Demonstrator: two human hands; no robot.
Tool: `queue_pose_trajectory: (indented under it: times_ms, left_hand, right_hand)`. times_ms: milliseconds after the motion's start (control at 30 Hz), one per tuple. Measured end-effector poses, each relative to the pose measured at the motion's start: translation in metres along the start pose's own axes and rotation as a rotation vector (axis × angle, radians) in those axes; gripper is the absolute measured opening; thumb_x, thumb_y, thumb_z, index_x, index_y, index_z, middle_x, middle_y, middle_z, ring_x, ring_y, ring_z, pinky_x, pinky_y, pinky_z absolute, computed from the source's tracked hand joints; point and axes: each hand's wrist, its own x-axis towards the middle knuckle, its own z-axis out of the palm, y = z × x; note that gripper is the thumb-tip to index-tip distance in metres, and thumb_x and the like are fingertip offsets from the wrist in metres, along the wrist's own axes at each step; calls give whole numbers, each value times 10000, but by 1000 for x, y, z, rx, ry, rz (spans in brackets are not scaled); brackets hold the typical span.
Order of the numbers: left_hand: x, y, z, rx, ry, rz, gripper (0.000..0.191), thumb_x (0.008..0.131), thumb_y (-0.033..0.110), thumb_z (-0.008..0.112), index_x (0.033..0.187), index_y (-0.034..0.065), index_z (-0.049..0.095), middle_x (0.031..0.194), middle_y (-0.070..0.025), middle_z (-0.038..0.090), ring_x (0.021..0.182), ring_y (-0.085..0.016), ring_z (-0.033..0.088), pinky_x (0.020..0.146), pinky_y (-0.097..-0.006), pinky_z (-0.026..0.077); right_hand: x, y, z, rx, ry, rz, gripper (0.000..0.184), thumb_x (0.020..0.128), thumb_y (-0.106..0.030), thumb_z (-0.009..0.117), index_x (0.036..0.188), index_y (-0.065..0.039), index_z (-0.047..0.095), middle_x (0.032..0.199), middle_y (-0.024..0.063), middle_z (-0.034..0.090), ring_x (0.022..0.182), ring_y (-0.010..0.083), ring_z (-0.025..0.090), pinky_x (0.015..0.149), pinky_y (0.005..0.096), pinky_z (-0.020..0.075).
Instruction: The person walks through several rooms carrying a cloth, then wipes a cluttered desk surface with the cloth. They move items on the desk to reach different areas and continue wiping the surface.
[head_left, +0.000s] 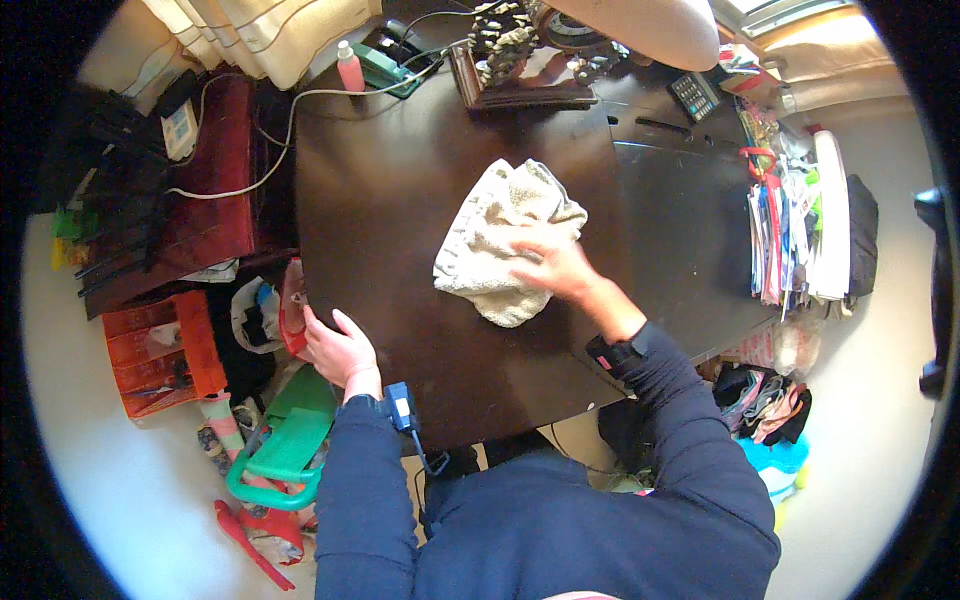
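Observation:
A cream terry towel (480, 255), crumpled and partly folded, lies on the dark brown desk (390, 225). My right hand (559, 266) is on the towel's right half with its fingers spread; the fingertips are slightly blurred. At the desk's left edge, my left hand (341, 349) holds a translucent red plastic container (293, 292) by its near side. The container is tilted, and part of it is hidden behind my fingers. Both wrists wear dark bands; a small blue device (400, 405) with a cable is at the left one.
A pink spray bottle (349, 67), a white cable (292, 124), a dark wooden stand (525, 94) and a calculator (694, 97) occupy the back. Papers and folders (780, 232) line the right side. An orange tray (161, 352) and a green plastic seat (296, 427) are at left.

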Motion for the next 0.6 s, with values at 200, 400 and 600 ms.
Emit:
queue_pose_trajectory:
  times_ms: [200,400,600]
  left_hand:
    - [-4,-9,-7,-9,-63,-53,485,945,339,502,1335,57,445,1273,-188,555,1155,-363,537,924,-468,452]
    - [-1,0,-8,-10,-7,15,491,947,350,490,1339,58,440,1244,-193,569,1139,-366,545,913,-477,456]
    - [-1,-6,-1,-6,12,-18,500,939,363,495,1336,62,448,1225,-194,581,1109,-362,564,895,-487,463]
  right_hand:
    - [60,58,-30,-39,440,349,388,741,-300,750,1077,-113,700,876,101,681,821,279,665,774,365,526]
    - [63,27,-58,-162,-58,430,344,737,-254,706,1076,-204,679,1008,78,671,921,276,653,786,382,522]
    - [-21,-54,-125,-553,532,13,143,779,-136,638,914,-117,594,930,74,637,824,298,645,694,392,523]
